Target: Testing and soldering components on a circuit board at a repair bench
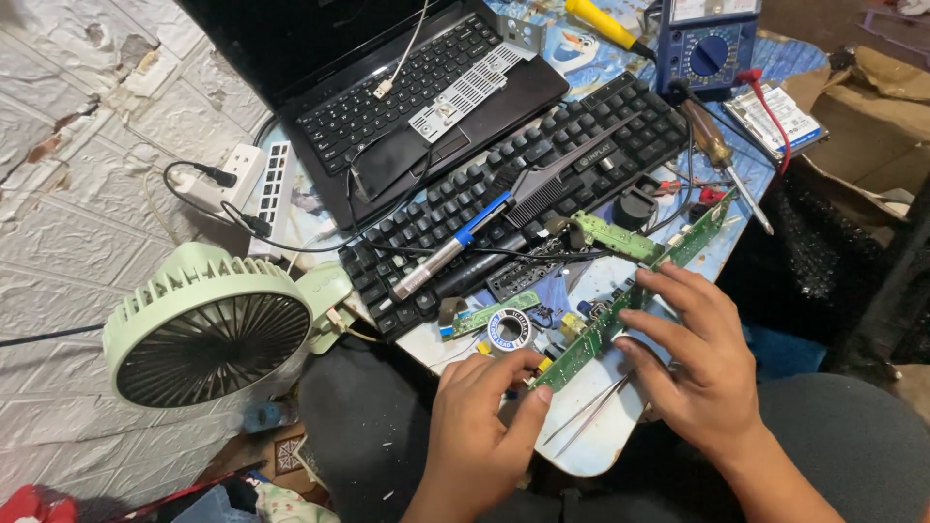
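From the head camera, both hands are on one long green circuit board (630, 300), and it lies on the small table's (596, 450) near edge. Its long axis runs diagonally, near end low by the left hand (480, 426), far end pointing up and right towards the blue multimeter (705, 44). The left hand pinches that near end between thumb and fingers; the right hand (697, 363) grips the middle, fingers curled over the top edge. One pair of tweezers (589, 412) lies just below the board. Count along: two keyboards, one on the laptop (387, 87), one black loose keyboard (523, 184) carrying one soldering iron (465, 237). One green fan (208, 324) stands left.
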